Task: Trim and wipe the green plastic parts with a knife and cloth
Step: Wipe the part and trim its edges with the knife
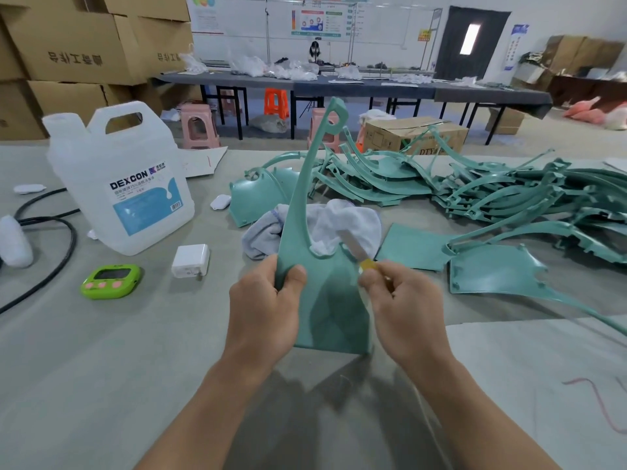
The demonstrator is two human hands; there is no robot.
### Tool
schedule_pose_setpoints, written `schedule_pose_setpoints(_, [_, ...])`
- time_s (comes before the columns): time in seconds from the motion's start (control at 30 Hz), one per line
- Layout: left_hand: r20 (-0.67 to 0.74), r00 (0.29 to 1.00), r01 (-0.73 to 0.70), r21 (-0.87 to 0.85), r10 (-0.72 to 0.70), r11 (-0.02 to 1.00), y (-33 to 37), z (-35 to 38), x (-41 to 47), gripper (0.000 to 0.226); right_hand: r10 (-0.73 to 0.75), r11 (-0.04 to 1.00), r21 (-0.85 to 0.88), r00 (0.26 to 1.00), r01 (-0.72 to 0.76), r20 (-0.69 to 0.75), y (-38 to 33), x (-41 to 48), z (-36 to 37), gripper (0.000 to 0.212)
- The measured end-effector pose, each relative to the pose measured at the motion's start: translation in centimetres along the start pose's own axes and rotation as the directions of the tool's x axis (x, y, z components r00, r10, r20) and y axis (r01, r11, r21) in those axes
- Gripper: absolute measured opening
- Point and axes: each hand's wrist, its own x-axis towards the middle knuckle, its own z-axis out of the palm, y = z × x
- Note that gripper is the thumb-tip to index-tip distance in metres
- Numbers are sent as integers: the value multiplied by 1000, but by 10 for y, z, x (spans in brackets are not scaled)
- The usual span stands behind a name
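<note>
Bright, even overhead light, no harsh hotspots. Soft shadows fall toward the camera under the held green part (pixel 325 300) on the table (pixel 101 368). Door window (pixel 470 39) blown out. Knife (pixel 354 247) blade motion-blurred. Fisheye bows the frame edges; far posters (pixel 322 22) soft, unreadable.

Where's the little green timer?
In the head view, the green timer lies at the left, just left of the white charger and in front of the big jug.
</note>
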Motion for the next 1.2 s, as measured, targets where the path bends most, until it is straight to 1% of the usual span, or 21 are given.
schedule_pose_setpoints(0.07, [-4,1000,-11,4,11,1000,-1,0,0,40,-7,1000,19,997,8,-83,4,3,-4,38])
schedule_pose_setpoints(0.1, [-6,1000,-16,12,16,1000,-1,0,0,40,-32,999,38,996,35,-79,4,1,-4,36])
schedule_pose_setpoints(0.17, [-7,1000,-22,18,23,1000,-2,0,1,39,-78,994,70,997,79,-18,0,-6,0,32])
schedule_pose_setpoints(0.23, [-2,999,-40,3,40,999,-3,-1,1,39,-85,995,61,996,83,28,0,-9,5,33])
schedule_pose_setpoints(0.33, [4,998,-57,-17,57,998,-2,-1,1,40,-9,999,33,999,10,-37,6,-2,3,32])
schedule_pose_setpoints(0.4, [3,999,-49,-27,49,998,-5,-1,2,40,33,995,93,997,-26,-73,9,0,1,34])
schedule_pose_setpoints(0.43, [7,999,-40,-28,41,999,-6,-1,2,39,48,990,138,998,-40,-52,10,-1,2,34])
schedule_pose_setpoints(0.5, [12,1000,-24,-42,25,999,-9,0,3,38,92,970,219,995,-100,47,9,-4,6,34])
schedule_pose_setpoints(0.6, [20,1000,7,-54,-6,999,-11,0,4,39,239,910,302,955,-284,177,12,-2,12,34])
schedule_pose_setpoints(0.63, [18,999,30,-61,-29,998,-12,0,5,40,268,912,265,945,-312,190,15,0,11,30])
schedule_pose_setpoints(0.7, [11,997,72,-81,-72,994,-15,-2,8,40,290,943,121,943,-311,160,21,2,6,21])
schedule_pose_setpoints(0.73, [9,996,88,-85,-87,993,-17,-3,9,39,292,942,128,947,-309,136,23,2,5,20])
schedule_pose_setpoints(0.8, [9,995,104,-83,-104,991,-18,-2,11,40,276,908,299,956,-294,100,20,-1,6,20])
schedule_pose_setpoints(0.83, [8,995,102,-85,-102,991,-18,-2,11,40,256,879,390,962,-274,97,16,-2,7,26])
schedule_pose_setpoints(0.87, [6,996,93,-87,-93,992,-18,-1,11,41,231,854,452,966,-258,116,13,-4,9,32])
schedule_pose_setpoints(0.9, [4,997,80,-86,-80,993,-18,-1,10,42,206,848,465,967,-254,151,10,-5,12,33])
schedule_pose_setpoints(0.93, [2,998,66,-84,-66,994,-18,-1,9,43,185,874,418,964,-250,189,8,-5,15,30])
schedule_pose_setpoints(1.0, [-3,999,48,-88,-48,995,-17,-2,8,44,193,945,213,948,-249,255,12,-4,17,28])
schedule_pose_setpoints(1.07, [6,998,64,-108,-64,992,-16,-3,8,43,266,953,81,935,-292,236,18,-1,13,31])
schedule_pose_setpoints(1.13, [33,993,113,-170,-109,979,-16,-3,10,44,291,946,90,938,-311,187,23,2,9,31])
schedule_pose_setpoints(1.2, [79,986,161,-210,-148,964,-18,-2,14,49,242,940,210,960,-268,140,19,2,5,26])
